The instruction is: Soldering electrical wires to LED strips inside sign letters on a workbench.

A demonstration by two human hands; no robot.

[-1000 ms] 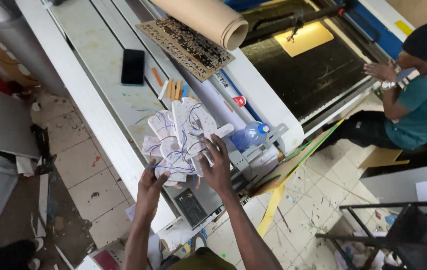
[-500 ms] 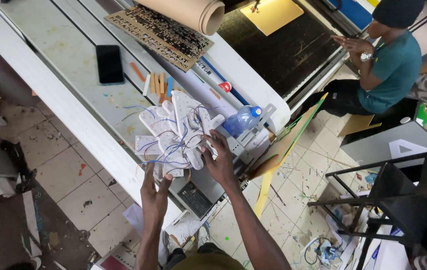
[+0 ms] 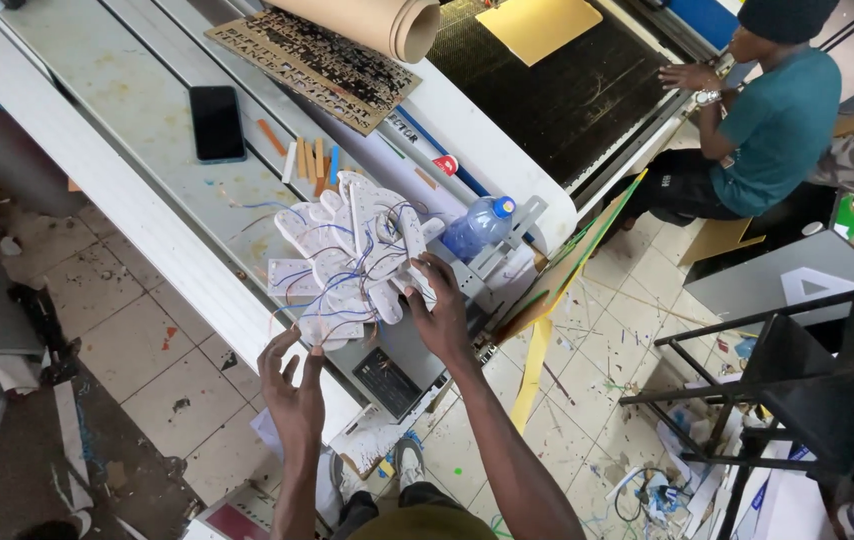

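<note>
**Wired white strips held over the bench edge**

A fanned bundle of white strips (image 3: pixel 347 260), laced with blue and red wires, is held above the near edge of the grey workbench (image 3: pixel 137 110). The right hand (image 3: pixel 439 312) grips the bundle's right side, fingers curled round it. The left hand (image 3: pixel 292 385) sits just below its near end, fingers loosely spread, fingertips at the lowest strips. Judged risks: the slack wires may snag or tangle, and strips could slip from the one-sided grip to the tiled floor (image 3: pixel 137 350). A blue-capped bottle (image 3: pixel 475 228) stands just right; a black phone (image 3: pixel 217 122) lies farther left.
</note>
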